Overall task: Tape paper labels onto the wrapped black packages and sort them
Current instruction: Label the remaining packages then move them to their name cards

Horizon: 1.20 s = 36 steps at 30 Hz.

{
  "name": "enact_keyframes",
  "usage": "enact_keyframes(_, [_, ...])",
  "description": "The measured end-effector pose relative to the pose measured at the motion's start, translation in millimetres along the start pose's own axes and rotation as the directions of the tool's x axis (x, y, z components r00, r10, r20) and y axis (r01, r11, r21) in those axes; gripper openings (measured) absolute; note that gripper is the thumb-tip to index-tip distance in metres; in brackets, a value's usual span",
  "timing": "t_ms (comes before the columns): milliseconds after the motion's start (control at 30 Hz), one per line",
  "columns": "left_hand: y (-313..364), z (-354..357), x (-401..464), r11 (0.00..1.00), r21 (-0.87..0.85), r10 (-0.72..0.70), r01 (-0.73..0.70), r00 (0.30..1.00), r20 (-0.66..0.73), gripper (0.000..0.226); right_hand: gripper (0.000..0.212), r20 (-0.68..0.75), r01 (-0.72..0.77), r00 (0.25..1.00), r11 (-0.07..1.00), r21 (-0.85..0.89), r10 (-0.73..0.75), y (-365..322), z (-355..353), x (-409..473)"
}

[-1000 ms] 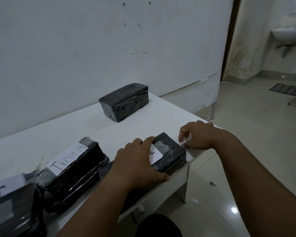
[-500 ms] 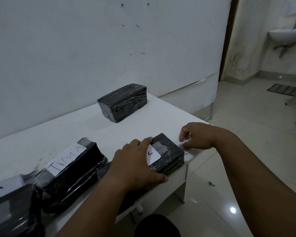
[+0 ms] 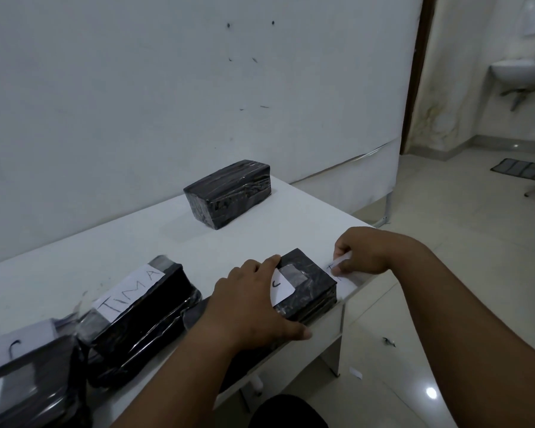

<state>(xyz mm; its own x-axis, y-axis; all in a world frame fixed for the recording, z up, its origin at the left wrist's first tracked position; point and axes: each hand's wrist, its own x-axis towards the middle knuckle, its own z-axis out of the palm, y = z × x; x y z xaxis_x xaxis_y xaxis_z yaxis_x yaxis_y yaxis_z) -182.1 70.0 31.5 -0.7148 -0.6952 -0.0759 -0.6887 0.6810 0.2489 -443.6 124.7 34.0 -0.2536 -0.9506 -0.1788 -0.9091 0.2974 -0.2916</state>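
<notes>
A black wrapped package (image 3: 309, 282) lies at the table's front right corner with a white paper label (image 3: 281, 286) and a strip of tape (image 3: 293, 274) on top. My left hand (image 3: 254, 304) lies over its left part, fingers across the top and thumb along the near side. My right hand (image 3: 357, 254) is just right of the package and pinches a small white slip of paper (image 3: 340, 261) with dark writing above the table. A labelled package reading "TIMA" (image 3: 139, 316) sits to the left. An unlabelled black package (image 3: 229, 193) stands near the wall.
The white table (image 3: 121, 242) runs along a white wall. Another labelled dark package (image 3: 22, 375) lies at the far left front edge. Tiled floor (image 3: 445, 273) opens to the right, with a sink (image 3: 519, 69) and a floor mat (image 3: 522, 168) beyond.
My right hand has lifted the small paper slip slightly beside the package. My left hand stays on the package.
</notes>
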Motion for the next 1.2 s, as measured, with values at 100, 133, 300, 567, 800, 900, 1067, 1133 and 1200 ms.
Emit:
enact_keyframes(100, [1,0,-1,0.999,-0.034,-0.008,0.008,1.000,-0.005,0.132,0.016,-0.036,0.001,0.999,1.000,-0.001,-0.001,-5,-5,-6])
enact_keyframes(133, [2,-2,-2,0.998,-0.056,-0.010,0.010,1.000,-0.017,0.131,0.015,-0.045,0.008,0.999,1.000,0.001,-0.008,-8,-7,-8])
enact_keyframes(300, [7,-12,-5,0.971,-0.239,-0.031,0.008,0.995,-0.095,0.113,0.016,-0.100,-0.022,0.995,0.996,-0.083,0.014,-29,-22,-21])
enact_keyframes(567, [14,-27,-3,0.872,-0.489,-0.156,0.030,0.963,-0.219,0.091,0.016,-0.378,-0.010,0.924,0.993,0.119,0.055,-51,-69,-52])
enact_keyframes(800, [14,-53,-13,0.435,-0.901,-0.205,0.001,0.974,-0.098,0.056,0.015,-0.328,0.230,0.939,0.893,0.387,-0.100,-83,-70,-60])
enact_keyframes(900, [7,-59,-22,0.347,-0.937,-0.267,-0.047,0.952,-0.147,0.015,0.012,-0.300,0.247,0.947,0.849,0.466,-0.111,-94,-61,-56])
enact_keyframes(1067, [-15,-68,-37,0.374,-0.921,-0.416,-0.107,0.868,-0.270,0.009,0.014,-0.277,0.235,0.959,0.723,0.649,-0.062,-108,-53,-52])
enact_keyframes(1133, [-25,-74,-42,0.376,-0.918,-0.442,-0.124,0.847,-0.295,0.009,0.018,-0.278,0.221,0.961,0.653,0.725,-0.018,-110,-51,-50])
enact_keyframes(1200, [-33,-79,-46,0.392,-0.911,-0.458,-0.130,0.831,-0.316,0.009,0.017,-0.295,0.233,0.955,0.568,0.789,0.018,-114,-48,-47])
